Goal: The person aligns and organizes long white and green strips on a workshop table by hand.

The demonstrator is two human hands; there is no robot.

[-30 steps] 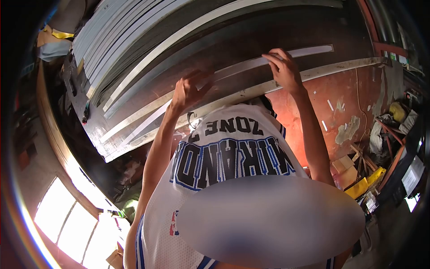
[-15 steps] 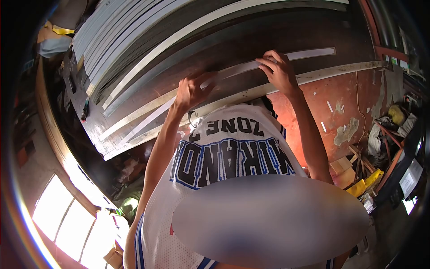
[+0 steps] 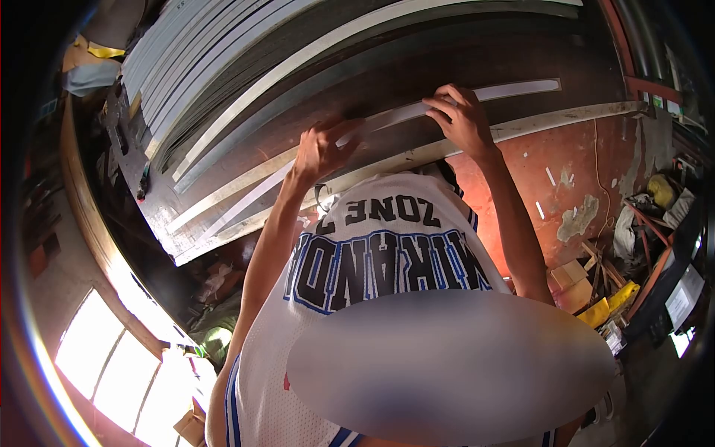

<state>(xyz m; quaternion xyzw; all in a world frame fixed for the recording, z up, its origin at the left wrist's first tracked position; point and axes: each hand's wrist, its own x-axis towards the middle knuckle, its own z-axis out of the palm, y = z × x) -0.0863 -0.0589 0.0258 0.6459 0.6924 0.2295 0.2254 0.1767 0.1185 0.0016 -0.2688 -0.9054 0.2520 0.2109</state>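
Note:
A long white strip [image 3: 402,115] runs across the dark bench under both hands. To the right it lies along a narrow pale board [image 3: 231,195]; left of my left hand, the strip and board spread apart into two separate bands. My left hand [image 3: 325,151] is closed over the strip, its fingertips blurred and partly hidden. Further right, my right hand [image 3: 462,119] has its thumb and curled fingers pinched at the strip's edges. The strip's right end [image 3: 551,86] lies flat on the bench.
A stack of long grey-white strips [image 3: 194,59] fills the bench's far left, with one pale strip [image 3: 313,58] along its near side. The bench's front edge [image 3: 566,119] passes close to my body. Wood scraps and boxes [image 3: 570,276] lie on the floor to the right.
Almost nothing differs. The view has shifted very slightly, and both hands keep about the same place on the strip.

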